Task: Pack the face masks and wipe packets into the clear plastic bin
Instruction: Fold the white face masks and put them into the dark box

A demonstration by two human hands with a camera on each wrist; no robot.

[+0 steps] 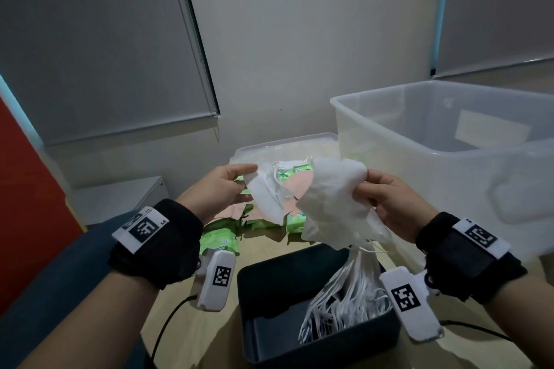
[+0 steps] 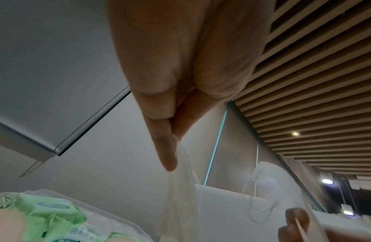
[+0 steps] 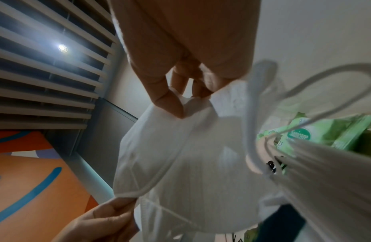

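Note:
My left hand [image 1: 236, 181] pinches the edge of a white face mask [image 1: 266, 195] held up in front of me. Beside it my right hand [image 1: 371, 192] grips a bunch of white masks [image 1: 332, 204] whose ear loops [image 1: 344, 293] trail down into a dark bin [image 1: 269, 278]. In the right wrist view the thumb and fingers clamp the bunch of white masks [image 3: 180, 155]. The left wrist view shows my fingers [image 2: 166, 147] pinching the thin mask [image 2: 176, 204]. Green wipe packets [image 1: 218, 241] and pink masks [image 1: 296, 186] lie on the table behind. The clear plastic bin [image 1: 449, 141] stands at the right.
A clear lid [image 1: 287, 144] lies flat under the pile of packets and masks. A black cable [image 1: 168, 323] runs over the wooden table [image 1: 192, 338]. A low grey cabinet [image 1: 120, 198] stands at the left, with a blue seat edge [image 1: 60, 278] below it.

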